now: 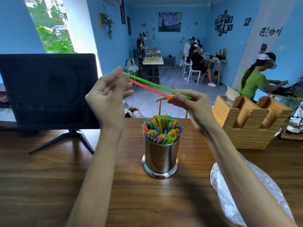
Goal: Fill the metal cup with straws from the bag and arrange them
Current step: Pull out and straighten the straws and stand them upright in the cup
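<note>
Metal cup (160,155) packed with colourful straws, green straw (154,85) and orange straw (147,87) pinched between left hand (108,95) and right hand (190,102) grip

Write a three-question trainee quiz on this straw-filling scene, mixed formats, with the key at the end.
1. True or false: the metal cup is lying on its side on the table.
2. Multiple choice: what colours are the two straws held above the cup? A) blue and yellow B) green and orange C) both green.
3. Fill in: the clear plastic bag lies on the table under the person's ______ forearm.

Key
1. False: it stands upright, packed with coloured straws.
2. B: the green straw and orange straw run between the left hand and right hand, each hand's grip pinching one end of the pair.
3. right
</note>
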The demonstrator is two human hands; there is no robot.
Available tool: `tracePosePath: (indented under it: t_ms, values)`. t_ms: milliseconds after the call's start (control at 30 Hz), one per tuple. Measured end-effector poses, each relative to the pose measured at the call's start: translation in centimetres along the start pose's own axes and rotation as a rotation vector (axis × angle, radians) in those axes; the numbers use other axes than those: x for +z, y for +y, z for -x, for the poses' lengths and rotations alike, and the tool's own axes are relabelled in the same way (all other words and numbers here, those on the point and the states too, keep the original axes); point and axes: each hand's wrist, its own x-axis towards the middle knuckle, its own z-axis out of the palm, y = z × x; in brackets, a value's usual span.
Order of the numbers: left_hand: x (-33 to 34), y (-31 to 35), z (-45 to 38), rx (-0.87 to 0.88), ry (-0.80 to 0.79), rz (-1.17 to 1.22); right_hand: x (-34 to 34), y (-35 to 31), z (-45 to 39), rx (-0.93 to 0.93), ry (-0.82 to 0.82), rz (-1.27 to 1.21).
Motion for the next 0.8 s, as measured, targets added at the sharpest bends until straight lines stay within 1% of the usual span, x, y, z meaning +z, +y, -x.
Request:
tracePosePath:
  t_ms: [67,100,233,300,433,567,667,800]
  values:
    - [-0.2,-0.8,0.1,-0.079,0.040,0.013,0.1,-0.6,0.1,0.067,0.008,-0.083]
    - [-0.3,-1.2,0.2,-0.117,0.066,0.024,0.1,-0.8,0.2,0.086,0.019,-0.077]
    - [-0.6,-2.2,0.6,-0.207,0.159,0.065,-0.1,-1.3,0.2,0.057,0.079,-0.004]
    - [-0.8,-2.4,0.9,-0.224,0.168,0.067,-0.7,-1.4,0.0,0.053,0.104,0.008]
    - [-1.4,-2.8,1.2,-0.291,0.164,0.125,-1.2,-0.9,-0.2,0.119,0.108,0.071]
    - [-1.4,-3.5,1.8,-0.370,0.018,0.111,-0.5,-0.7,0.2,0.208,0.047,0.063]
    - [-1.4,-3.8,2.1,-0.399,-0.081,0.083,0.0,-1.0,0.4,0.237,0.053,0.039]
    - [-1.3,-3.9,2.9,-0.409,-0.251,-0.052,0.5,-1.3,0.4,0.299,0.054,0.014]
